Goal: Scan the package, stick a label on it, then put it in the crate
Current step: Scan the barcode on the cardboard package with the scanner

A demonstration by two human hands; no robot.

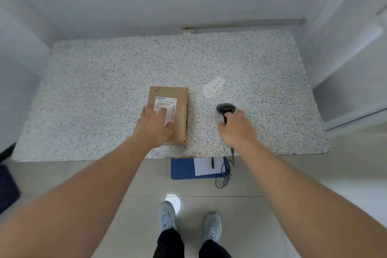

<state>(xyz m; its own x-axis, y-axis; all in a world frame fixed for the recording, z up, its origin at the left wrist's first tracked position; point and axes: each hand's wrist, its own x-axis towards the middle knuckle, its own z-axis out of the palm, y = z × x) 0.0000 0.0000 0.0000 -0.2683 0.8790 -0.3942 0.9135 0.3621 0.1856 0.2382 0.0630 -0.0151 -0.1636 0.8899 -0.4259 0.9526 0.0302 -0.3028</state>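
On the speckled stone counter [104, 90], the left hand [156, 125] lies flat on the brown cardboard package [180, 115]; right of it, the right hand [236, 129] grips the black handheld scanner [225, 109], which should aim squarely at the barcode.

On the white shipping label [165, 107] stuck to the top of your cardboard package [178, 115], you can make out digits that look like "530 05 065" above printed barcodes. The small labels [215, 86] lying on the tabletop [104, 90] carry marks too small to read.
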